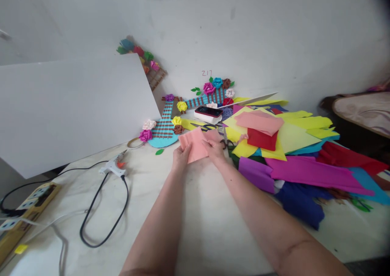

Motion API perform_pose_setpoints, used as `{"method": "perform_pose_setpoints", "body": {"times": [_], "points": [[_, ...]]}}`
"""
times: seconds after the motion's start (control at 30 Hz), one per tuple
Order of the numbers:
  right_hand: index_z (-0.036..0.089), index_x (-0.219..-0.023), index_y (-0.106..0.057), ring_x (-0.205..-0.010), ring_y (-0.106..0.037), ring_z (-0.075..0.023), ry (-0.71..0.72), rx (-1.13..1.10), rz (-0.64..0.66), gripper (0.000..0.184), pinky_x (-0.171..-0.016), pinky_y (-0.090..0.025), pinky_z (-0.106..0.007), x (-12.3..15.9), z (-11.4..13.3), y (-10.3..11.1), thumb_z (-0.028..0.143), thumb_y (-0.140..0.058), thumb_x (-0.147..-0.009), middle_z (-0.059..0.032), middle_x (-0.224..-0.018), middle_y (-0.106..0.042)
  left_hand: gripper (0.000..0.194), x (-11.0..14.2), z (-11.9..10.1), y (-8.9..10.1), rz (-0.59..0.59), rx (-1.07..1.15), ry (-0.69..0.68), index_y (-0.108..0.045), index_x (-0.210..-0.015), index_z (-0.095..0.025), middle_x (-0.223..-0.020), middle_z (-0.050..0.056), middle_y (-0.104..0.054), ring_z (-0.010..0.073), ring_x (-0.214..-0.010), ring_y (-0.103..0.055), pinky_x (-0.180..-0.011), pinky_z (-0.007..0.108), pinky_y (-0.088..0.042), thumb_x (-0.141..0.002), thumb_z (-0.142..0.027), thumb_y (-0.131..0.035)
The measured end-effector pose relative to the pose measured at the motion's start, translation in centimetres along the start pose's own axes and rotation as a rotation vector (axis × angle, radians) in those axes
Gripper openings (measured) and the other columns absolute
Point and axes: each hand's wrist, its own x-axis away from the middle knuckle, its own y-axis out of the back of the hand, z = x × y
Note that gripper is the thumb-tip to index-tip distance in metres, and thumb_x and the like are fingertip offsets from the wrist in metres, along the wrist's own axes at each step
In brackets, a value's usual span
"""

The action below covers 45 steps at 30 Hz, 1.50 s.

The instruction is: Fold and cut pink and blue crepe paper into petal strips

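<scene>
Between my two hands is a folded piece of pink crepe paper [196,146], raised a little above the table. My left hand [180,156] pinches its lower left edge. The fingers of my right hand [214,151] are closed on its right side, and another pink flap [214,136] shows just behind them. Beyond the paper lie scissors [204,126], partly covered. A blue guitar-shaped panel [164,126] with brown strips and paper flowers leans just past my left hand.
A white hot glue gun [114,166] with a looped black cord lies at left, near a power strip [33,203]. Coloured crepe paper sheets [313,172] pile up at right. A phone [209,111] rests on a white box. A large white board [76,109] stands at left.
</scene>
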Motion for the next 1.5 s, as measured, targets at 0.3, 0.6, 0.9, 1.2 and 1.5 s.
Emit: {"method": "perform_pose_setpoints", "body": {"times": [0.3,0.6,0.9,1.2,1.5], "points": [[0.019,-0.047,-0.039,-0.051,-0.029,-0.0094,-0.074,-0.183,0.029,0.044,-0.047,-0.027,-0.023,0.1,-0.6,-0.2,0.055,-0.06,-0.06,0.0051,-0.048,-0.026,0.047,0.1,0.0,0.0,0.019,0.158,0.025,-0.067,-0.081,-0.01,-0.073,0.008,-0.067,0.0187,-0.067,-0.061,-0.063,0.028,-0.047,-0.056,-0.05,-0.073],[0.018,-0.045,-0.04,-0.051,-0.026,-0.0083,-0.109,-0.202,0.085,0.043,-0.047,-0.022,-0.023,0.6,0.4,0.2,0.052,-0.063,-0.058,0.0057,-0.047,-0.025,0.045,0.1,-0.4,0.1,-0.013,0.18,0.039,-0.065,-0.077,-0.01,-0.071,0.008,-0.067,0.0188,-0.065,-0.061,-0.063,0.028,-0.046,-0.054,-0.048,-0.074],[0.017,-0.049,-0.049,-0.053,-0.035,-0.0086,-0.111,-0.405,0.06,0.034,-0.052,-0.032,-0.022,0.2,0.3,0.3,0.043,-0.07,-0.055,0.0064,-0.047,-0.036,0.048,0.3,-0.4,0.1,0.097,0.083,0.0,-0.066,-0.083,-0.011,-0.067,0.004,-0.065,0.0169,-0.064,-0.059,-0.059,0.025,-0.044,-0.058,-0.051,-0.071],[0.018,-0.047,-0.043,-0.052,-0.031,-0.0088,-0.111,-0.225,-0.03,0.035,-0.05,-0.027,-0.022,-0.3,0.5,1.1,0.043,-0.063,-0.062,0.0061,-0.048,-0.031,0.045,0.2,-0.4,0.2,0.135,-0.064,0.061,-0.065,-0.072,-0.011,-0.062,0.003,-0.062,0.0135,-0.056,-0.055,-0.05,0.021,-0.039,-0.057,-0.053,-0.07],[0.016,-0.055,-0.056,-0.052,-0.042,-0.011,-0.236,-0.345,-0.012,0.033,-0.049,-0.034,-0.023,-0.3,0.3,0.5,0.047,-0.065,-0.059,0.0045,-0.048,-0.045,0.047,0.0,-0.5,0.3,0.102,0.031,0.101,-0.066,-0.078,-0.009,-0.072,0.009,-0.067,0.021,-0.067,-0.062,-0.062,0.028,-0.047,-0.055,-0.049,-0.074]]}}
